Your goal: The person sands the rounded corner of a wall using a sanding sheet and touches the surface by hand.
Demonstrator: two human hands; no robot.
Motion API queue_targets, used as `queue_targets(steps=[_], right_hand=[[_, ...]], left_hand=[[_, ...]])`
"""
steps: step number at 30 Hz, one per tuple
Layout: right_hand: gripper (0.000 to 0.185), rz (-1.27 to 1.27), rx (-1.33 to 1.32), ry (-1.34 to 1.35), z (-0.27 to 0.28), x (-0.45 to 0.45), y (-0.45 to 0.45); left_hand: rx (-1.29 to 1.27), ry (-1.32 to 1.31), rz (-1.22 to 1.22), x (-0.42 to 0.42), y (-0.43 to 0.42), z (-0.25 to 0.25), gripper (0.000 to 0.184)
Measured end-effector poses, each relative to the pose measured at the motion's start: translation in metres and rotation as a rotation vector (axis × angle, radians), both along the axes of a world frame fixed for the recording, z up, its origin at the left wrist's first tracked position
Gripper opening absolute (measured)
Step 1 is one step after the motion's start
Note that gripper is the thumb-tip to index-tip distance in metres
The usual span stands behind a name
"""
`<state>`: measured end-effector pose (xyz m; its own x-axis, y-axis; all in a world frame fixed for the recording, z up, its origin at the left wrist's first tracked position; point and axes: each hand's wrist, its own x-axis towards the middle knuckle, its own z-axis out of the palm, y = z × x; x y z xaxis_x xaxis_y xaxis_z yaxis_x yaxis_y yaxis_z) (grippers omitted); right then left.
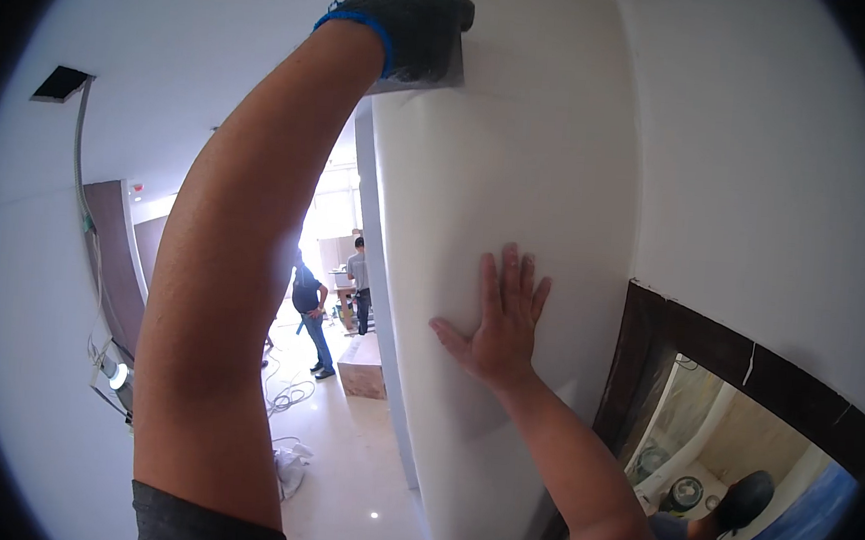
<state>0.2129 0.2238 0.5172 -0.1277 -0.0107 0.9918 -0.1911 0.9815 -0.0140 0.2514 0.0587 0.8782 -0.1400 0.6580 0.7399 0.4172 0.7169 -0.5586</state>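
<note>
My left hand (404, 29), in a dark glove with a blue cuff, is raised high against the pale wall (521, 156). Its fingers are closed round a flat grey tool (451, 69), whose plate shows below the glove; the handle is hidden. My bare right hand (497, 320) lies lower down with its palm on the same wall, fingers spread and pointing up, thumb to the left. Nothing is held in it.
Two people (312, 307) stand in the room beyond the wall's left edge, near a box-like block (362, 367). Cables (288, 396) and a white bag (290, 466) lie on the floor. A dark frame (650, 320) surrounds a reflective or open panel at lower right.
</note>
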Motion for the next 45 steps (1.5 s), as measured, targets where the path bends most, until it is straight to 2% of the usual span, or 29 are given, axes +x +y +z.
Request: queue_targets(steps=[7, 13, 16, 19, 22, 25, 28, 31, 34, 36, 40, 45], right_hand=[[0.112, 0.022, 0.003, -0.005, -0.001, 0.000, 0.002], [0.112, 0.010, 0.007, -0.009, -0.003, -0.001, 0.004], [0.109, -0.001, 0.014, 0.030, -0.003, -0.004, 0.003], [0.109, -0.002, 0.009, 0.018, -0.002, -0.002, 0.002], [0.110, 0.000, 0.006, 0.013, -0.003, -0.005, 0.004], [0.109, 0.003, 0.002, 0.013, -0.002, -0.004, 0.004], [0.109, 0.004, 0.009, 0.031, -0.004, -0.005, 0.004], [0.109, 0.007, 0.005, 0.033, -0.004, -0.005, 0.004], [0.109, 0.016, 0.006, 0.043, -0.004, -0.006, 0.004], [0.109, 0.013, 0.003, 0.034, -0.004, -0.006, 0.004], [0.110, 0.013, -0.002, 0.023, -0.004, -0.004, 0.003], [0.113, 0.005, 0.001, -0.012, -0.004, -0.002, 0.004]], left_hand=[[0.056, -0.004, 0.013, 0.012, 0.004, -0.012, 0.042], [0.012, -0.013, 0.095, 0.012, 0.007, -0.005, 0.042], [-0.048, 0.072, 0.052, -0.015, 0.005, 0.011, 0.041], [0.031, -0.028, 0.073, 0.015, 0.008, -0.003, 0.037], [-0.119, 0.095, 0.128, -0.019, 0.010, 0.021, 0.037], [0.034, -0.029, 0.139, 0.017, 0.016, -0.001, 0.041], [-0.051, 0.072, 0.017, -0.016, 0.010, 0.021, 0.046], [-0.041, 0.019, 0.119, 0.005, 0.018, 0.011, 0.044], [-0.013, 0.066, 0.045, -0.008, 0.018, 0.017, 0.042], [-0.096, 0.047, 0.105, 0.003, 0.024, 0.005, 0.042], [0.010, 0.000, 0.040, -0.009, 0.020, 0.012, 0.047], [0.047, 0.026, 0.086, 0.015, 0.016, -0.001, 0.044]])
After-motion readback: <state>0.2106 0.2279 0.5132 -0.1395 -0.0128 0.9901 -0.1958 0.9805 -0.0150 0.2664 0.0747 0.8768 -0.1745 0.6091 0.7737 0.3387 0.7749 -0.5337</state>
